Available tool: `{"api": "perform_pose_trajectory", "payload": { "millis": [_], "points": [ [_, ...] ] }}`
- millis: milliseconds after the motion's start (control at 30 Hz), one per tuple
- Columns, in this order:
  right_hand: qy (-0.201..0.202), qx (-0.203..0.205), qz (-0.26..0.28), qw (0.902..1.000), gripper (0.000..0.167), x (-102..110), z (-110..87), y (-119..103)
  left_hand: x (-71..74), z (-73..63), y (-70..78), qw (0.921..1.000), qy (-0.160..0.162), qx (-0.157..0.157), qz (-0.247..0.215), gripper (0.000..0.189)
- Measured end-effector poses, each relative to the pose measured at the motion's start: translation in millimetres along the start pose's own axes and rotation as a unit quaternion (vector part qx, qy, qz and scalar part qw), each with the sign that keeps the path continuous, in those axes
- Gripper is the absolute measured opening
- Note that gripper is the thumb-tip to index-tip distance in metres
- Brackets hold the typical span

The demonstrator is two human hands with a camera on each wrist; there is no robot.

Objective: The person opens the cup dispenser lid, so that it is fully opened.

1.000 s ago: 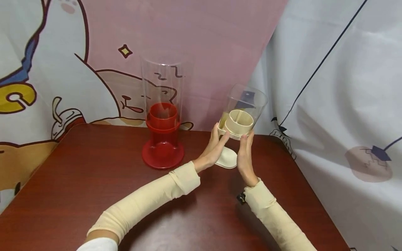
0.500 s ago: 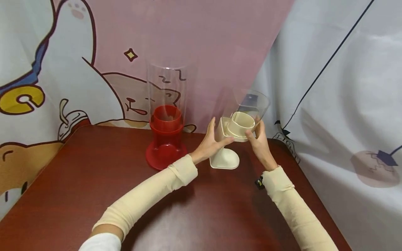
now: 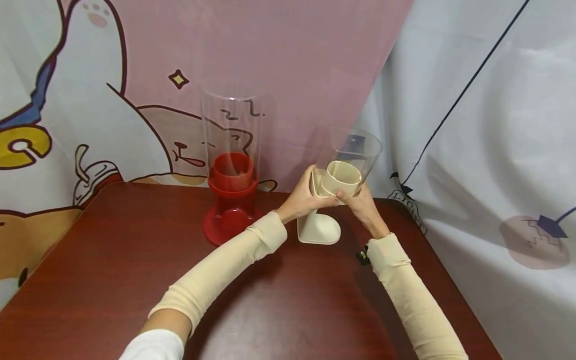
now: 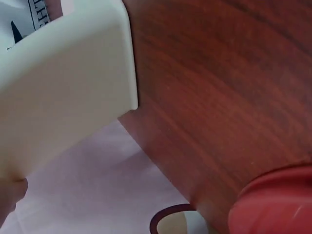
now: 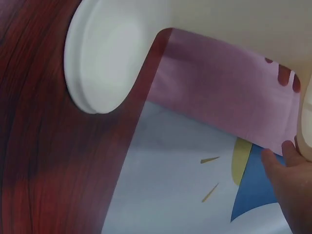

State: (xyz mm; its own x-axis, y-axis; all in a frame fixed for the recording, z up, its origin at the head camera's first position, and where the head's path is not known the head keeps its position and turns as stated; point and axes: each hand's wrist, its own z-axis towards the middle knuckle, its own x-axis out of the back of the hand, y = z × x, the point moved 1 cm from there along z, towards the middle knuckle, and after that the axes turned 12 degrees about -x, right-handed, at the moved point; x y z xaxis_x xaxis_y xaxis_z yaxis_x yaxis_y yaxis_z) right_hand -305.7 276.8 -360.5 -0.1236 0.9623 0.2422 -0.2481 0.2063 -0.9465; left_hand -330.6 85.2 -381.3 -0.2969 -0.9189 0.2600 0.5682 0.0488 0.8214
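A cream plastic stand (image 3: 320, 231) with a raised round collar (image 3: 332, 187) carries a clear cylinder (image 3: 370, 152) at the right rear of the table. My left hand (image 3: 303, 199) grips its upper part from the left, thumb along the front. From the right, my right hand (image 3: 361, 206) holds the same part with the thumb on the front of the collar. The left wrist view shows the stand's flat back (image 4: 73, 92) and a fingertip (image 4: 17, 190) on it. In the right wrist view the rounded base (image 5: 109, 63) is close over the tabletop, and my fingers (image 5: 273, 168) reach the upper part.
A red stand (image 3: 229, 222) with a taller clear cylinder (image 3: 231, 117) stands left of the cream one. Behind the brown table (image 3: 148, 240) hangs a printed cloth (image 3: 297, 65), and a white cloth (image 3: 486, 165) runs along the right.
The cream stand has turned so its flat back edge now faces left. My right hand has shifted from under the collar to its right side, thumb moving onto the front.
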Motion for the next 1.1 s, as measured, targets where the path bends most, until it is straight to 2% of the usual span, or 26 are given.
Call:
{"api": "perform_pose_trajectory", "payload": {
  "millis": [233,400,567,667,900,1100],
  "points": [
    [-0.011,0.009,-0.004,0.9999,0.09,0.6,-0.7,-3.6,-3.4,-0.3,1.0,0.998,0.022,-0.042,-0.043,0.112],
    [-0.018,-0.01,-0.033,0.9993,0.083,-2.3,-7.9,-1.9,-4.1,-7.8,3.0,0.9974,0.047,-0.038,-0.039,0.109],
    [0.0,-0.012,-0.044,0.9989,0.081,-8.2,-21.5,-0.2,-4.9,-17.2,9.3,0.998,0.043,-0.041,-0.023,0.111],
    [0.005,-0.001,-0.036,0.9993,0.084,-14.2,-30.2,0.5,-5.3,-25.9,13.5,0.998,0.043,-0.041,-0.024,0.113],
    [0.004,0.019,-0.032,0.9993,0.091,-28.9,-56.2,-4.7,-5.4,-55.8,27.7,0.9983,0.043,-0.033,-0.022,0.117],
    [0.0,0.021,-0.023,0.9995,0.091,-44.7,-72.5,-10.5,1.9,-76.9,37.9,0.9986,0.037,-0.036,-0.009,0.118]
  ]
}}
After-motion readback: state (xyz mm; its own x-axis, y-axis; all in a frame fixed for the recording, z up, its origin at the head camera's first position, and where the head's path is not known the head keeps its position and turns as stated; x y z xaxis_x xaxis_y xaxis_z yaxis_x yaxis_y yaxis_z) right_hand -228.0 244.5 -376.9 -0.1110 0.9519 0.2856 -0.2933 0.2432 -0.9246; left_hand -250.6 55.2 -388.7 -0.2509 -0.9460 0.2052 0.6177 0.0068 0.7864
